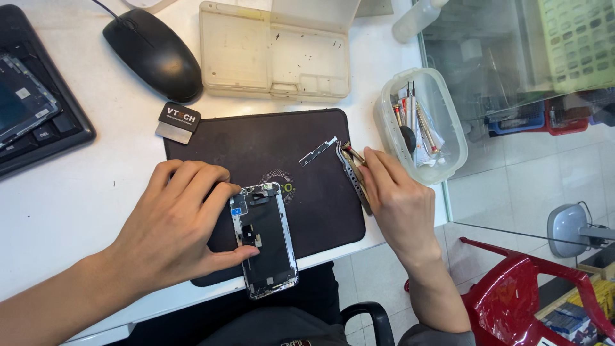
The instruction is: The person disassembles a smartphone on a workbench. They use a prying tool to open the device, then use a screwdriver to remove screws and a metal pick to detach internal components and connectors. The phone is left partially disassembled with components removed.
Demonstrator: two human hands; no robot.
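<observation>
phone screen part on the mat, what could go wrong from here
1. The phone screen assembly overhangs the near edge of the dark mat and table; only the left hand steadies it, so a nudge could drop it.
2. The tweezers in the right hand grip a thin metal bracket by one end; it could slip and spring away.
3. The open tool tub sits beside the right hand at the table edge and may get knocked.

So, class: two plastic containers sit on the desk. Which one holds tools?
The clear rounded tub by the right hand, with screwdrivers standing in it. The beige flat tray behind the mat holds only tiny specks.
</observation>
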